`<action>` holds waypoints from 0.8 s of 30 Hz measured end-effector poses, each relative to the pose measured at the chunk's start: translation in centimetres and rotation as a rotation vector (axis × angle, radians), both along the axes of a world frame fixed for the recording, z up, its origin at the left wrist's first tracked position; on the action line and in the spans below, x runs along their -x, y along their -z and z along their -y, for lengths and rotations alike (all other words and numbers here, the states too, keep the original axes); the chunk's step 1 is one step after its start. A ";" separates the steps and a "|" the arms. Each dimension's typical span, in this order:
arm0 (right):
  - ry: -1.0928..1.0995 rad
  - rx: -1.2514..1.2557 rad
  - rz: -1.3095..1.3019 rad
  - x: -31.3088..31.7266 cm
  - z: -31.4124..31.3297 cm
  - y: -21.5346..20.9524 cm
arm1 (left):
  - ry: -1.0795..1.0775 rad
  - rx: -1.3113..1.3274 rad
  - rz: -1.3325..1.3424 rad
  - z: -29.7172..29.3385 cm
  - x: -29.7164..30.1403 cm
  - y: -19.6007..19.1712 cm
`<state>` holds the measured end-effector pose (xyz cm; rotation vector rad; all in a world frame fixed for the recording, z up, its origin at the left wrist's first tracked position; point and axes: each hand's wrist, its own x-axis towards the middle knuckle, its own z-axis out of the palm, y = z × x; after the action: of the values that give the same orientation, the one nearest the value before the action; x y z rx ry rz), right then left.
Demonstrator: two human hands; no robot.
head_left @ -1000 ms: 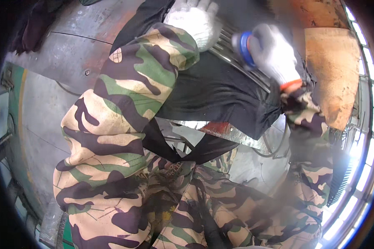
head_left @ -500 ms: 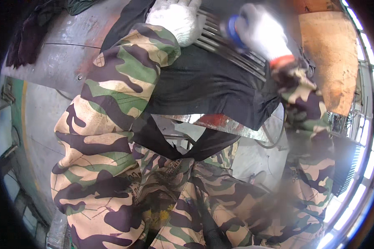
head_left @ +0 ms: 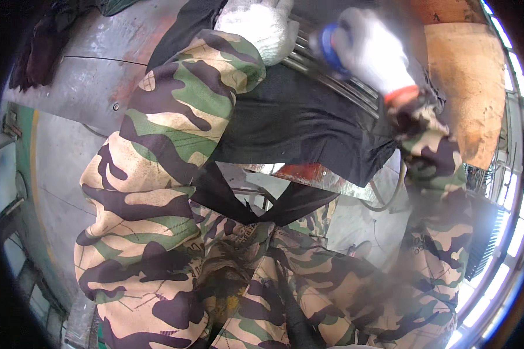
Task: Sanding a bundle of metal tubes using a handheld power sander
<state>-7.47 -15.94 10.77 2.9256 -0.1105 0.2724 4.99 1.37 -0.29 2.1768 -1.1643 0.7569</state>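
Observation:
Several slim shiny metal bars lie side by side, slanting across a black cloth. At their far left end my left hand, in a white knitted glove, lies over them with its fingers stretched out; the fingertips reach the upper edge of the picture. My right hand, also white-gloved with an orange cuff, is closed around a blue-edged, roundish thing held over the middle of the bars. Motion smears it, so its kind and whether it touches the bars cannot be made out.
The cloth covers part of a worn metal tabletop, whose front edge shows below it. Dark gloves or rags lie at the far left. A stained wooden board stands to the right. A thin hose curves below the table edge.
My hands, the bars and the table all sit slightly farther right in the picture. The blue-edged thing stays over the bars in my right hand, and my left hand remains on them.

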 end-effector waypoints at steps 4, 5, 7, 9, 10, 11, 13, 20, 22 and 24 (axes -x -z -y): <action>-0.105 -0.066 0.132 0.0 -1.7 0.2 | 0.027 -0.090 0.019 -0.2 -0.1 -0.1; -0.013 -0.055 0.108 -0.6 -0.6 0.4 | 0.033 -0.073 0.013 -0.1 0.1 0.0; 0.079 0.005 0.094 -0.6 0.6 0.3 | 0.041 -0.061 0.014 -0.2 0.2 0.3; 0.083 0.005 0.020 0.6 1.9 0.3 | 0.028 -0.018 0.027 -0.3 0.3 0.4; 0.065 -0.007 -0.035 1.7 2.4 0.7 | 0.032 -0.016 0.031 -0.3 0.2 0.2; 0.029 0.012 0.011 3.4 2.0 1.3 | 0.034 -0.034 0.027 -0.3 0.3 0.1; -0.075 -0.017 0.012 5.0 1.6 0.9 | 0.043 -0.058 0.033 -0.3 0.1 -0.5; 0.170 -0.011 0.089 3.7 3.9 -0.3 | 0.107 -0.298 0.117 -0.6 -1.2 -0.2; 0.078 -0.068 0.054 6.0 2.9 -1.2 | 0.198 -0.264 -0.008 -0.5 -0.5 -1.0; -0.046 -0.068 0.099 7.6 2.7 -1.3 | 0.279 -0.264 -0.014 0.2 -0.4 -1.9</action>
<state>-15.06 -18.62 12.09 2.9846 -0.0686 0.4292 5.39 1.14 1.64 2.1545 -1.5954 0.4895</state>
